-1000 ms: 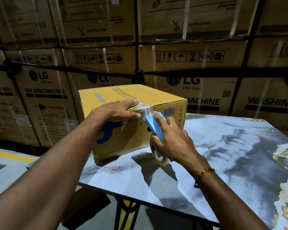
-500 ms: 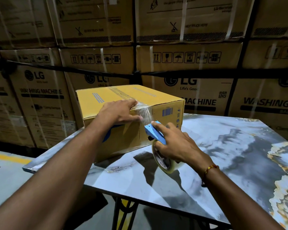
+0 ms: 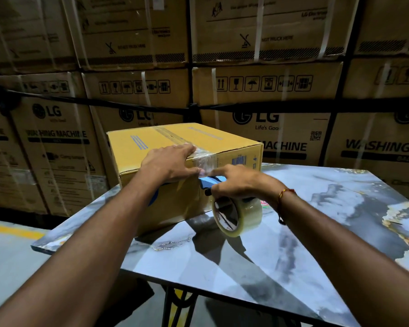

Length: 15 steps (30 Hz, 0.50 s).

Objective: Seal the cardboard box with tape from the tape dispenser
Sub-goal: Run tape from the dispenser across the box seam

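Since the earlier frame, our right hand (image 3: 240,182), gripping the tape dispenser (image 3: 232,206), has tilted it flatter; our left hand (image 3: 170,162) stays flat, pressing tape (image 3: 204,158) onto the cardboard box (image 3: 232,147).

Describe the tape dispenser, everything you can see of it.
The tape dispenser is a small blue plastic holder carrying a roll of clear packing tape on a printed cardboard core. The right hand grips it from above, hiding most of the holder. Its blue front edge sits close against the near side of the cardboard box; the roll hangs below, just above the marbled table. Crinkled clear tape runs from it up over the box edge, where the left hand presses it down.
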Each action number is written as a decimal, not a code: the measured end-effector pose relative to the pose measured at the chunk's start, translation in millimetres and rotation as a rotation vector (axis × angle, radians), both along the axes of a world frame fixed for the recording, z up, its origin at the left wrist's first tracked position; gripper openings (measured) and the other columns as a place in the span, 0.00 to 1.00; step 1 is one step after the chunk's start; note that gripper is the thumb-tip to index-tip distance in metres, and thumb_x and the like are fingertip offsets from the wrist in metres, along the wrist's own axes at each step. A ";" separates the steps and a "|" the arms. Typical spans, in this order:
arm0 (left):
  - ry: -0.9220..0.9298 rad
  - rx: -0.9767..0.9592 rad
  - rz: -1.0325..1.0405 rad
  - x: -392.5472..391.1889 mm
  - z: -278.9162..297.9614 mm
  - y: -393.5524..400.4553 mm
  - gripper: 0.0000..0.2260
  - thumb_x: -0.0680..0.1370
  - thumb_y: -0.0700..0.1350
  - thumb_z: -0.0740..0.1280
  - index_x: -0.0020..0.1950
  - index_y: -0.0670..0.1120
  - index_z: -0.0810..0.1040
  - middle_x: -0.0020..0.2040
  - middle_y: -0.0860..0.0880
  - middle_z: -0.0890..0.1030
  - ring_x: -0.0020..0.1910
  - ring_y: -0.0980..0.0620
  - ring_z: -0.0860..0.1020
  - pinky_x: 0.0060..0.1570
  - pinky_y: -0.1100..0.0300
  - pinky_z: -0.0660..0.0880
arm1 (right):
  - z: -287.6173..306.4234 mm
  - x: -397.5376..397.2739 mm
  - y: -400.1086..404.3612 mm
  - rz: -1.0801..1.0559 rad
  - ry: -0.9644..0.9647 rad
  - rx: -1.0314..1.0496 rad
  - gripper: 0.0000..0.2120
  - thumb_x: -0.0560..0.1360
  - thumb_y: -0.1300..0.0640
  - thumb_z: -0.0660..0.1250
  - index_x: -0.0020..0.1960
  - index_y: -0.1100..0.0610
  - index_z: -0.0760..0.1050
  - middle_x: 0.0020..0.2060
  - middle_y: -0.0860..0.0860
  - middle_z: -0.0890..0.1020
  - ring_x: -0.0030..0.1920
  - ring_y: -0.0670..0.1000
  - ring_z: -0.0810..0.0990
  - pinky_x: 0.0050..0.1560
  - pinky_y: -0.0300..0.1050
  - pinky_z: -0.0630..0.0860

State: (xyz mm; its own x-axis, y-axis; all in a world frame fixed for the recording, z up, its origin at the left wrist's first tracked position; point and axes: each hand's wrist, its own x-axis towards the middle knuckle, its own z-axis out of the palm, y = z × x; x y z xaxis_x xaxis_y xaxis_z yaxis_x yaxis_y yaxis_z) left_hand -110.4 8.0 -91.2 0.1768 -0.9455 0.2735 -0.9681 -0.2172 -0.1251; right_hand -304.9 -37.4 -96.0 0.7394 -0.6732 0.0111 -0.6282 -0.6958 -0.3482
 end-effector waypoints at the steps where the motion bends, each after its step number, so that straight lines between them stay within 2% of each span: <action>1: -0.002 0.000 0.001 -1.0 0.5 0.6 0.37 0.74 0.74 0.59 0.77 0.55 0.63 0.76 0.51 0.71 0.70 0.45 0.74 0.60 0.46 0.74 | 6.9 2.0 -2.7 0.021 0.025 0.019 0.23 0.76 0.51 0.65 0.71 0.45 0.72 0.56 0.58 0.81 0.41 0.51 0.78 0.37 0.43 0.76; 5: -0.008 0.001 0.010 -2.7 1.6 1.1 0.37 0.74 0.74 0.59 0.78 0.56 0.62 0.77 0.52 0.70 0.71 0.45 0.73 0.60 0.46 0.73 | 18.2 7.1 -10.1 0.042 0.095 0.053 0.17 0.73 0.49 0.69 0.60 0.53 0.81 0.53 0.58 0.83 0.43 0.53 0.77 0.41 0.45 0.72; 8: -0.004 0.011 0.014 -1.2 2.0 0.8 0.38 0.74 0.74 0.58 0.78 0.57 0.61 0.77 0.52 0.69 0.71 0.45 0.72 0.62 0.45 0.73 | 12.7 5.5 -12.7 0.028 0.103 0.097 0.21 0.67 0.44 0.68 0.55 0.53 0.83 0.52 0.57 0.84 0.45 0.54 0.79 0.42 0.46 0.73; 10: -0.006 0.016 0.011 -0.5 1.8 1.1 0.38 0.74 0.75 0.57 0.78 0.57 0.60 0.78 0.52 0.68 0.72 0.46 0.72 0.62 0.45 0.73 | 4.5 1.1 -15.2 0.019 0.107 0.126 0.18 0.67 0.44 0.69 0.52 0.52 0.84 0.51 0.56 0.84 0.47 0.55 0.81 0.43 0.46 0.74; 13: -0.009 0.012 0.010 -2.0 2.5 3.1 0.38 0.74 0.74 0.57 0.79 0.57 0.60 0.78 0.52 0.68 0.72 0.46 0.72 0.62 0.45 0.73 | -9.0 -9.8 -14.6 0.028 0.135 0.149 0.15 0.73 0.48 0.69 0.57 0.52 0.82 0.54 0.56 0.83 0.51 0.56 0.82 0.44 0.47 0.77; 15: -0.006 0.016 0.014 -2.9 3.2 4.1 0.38 0.74 0.74 0.57 0.79 0.56 0.59 0.79 0.52 0.67 0.72 0.46 0.71 0.62 0.45 0.73 | -16.0 -19.0 -14.7 0.016 0.134 0.129 0.18 0.74 0.49 0.69 0.63 0.50 0.78 0.56 0.56 0.81 0.52 0.55 0.82 0.47 0.49 0.80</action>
State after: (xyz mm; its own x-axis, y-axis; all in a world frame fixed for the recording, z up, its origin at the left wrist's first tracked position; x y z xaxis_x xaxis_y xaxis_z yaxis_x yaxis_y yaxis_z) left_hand -113.2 12.2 -88.0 0.1880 -0.9473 0.2593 -0.9643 -0.2282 -0.1345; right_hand -323.9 -52.1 -112.0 0.7394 -0.6505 -0.1737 -0.6638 -0.6612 -0.3496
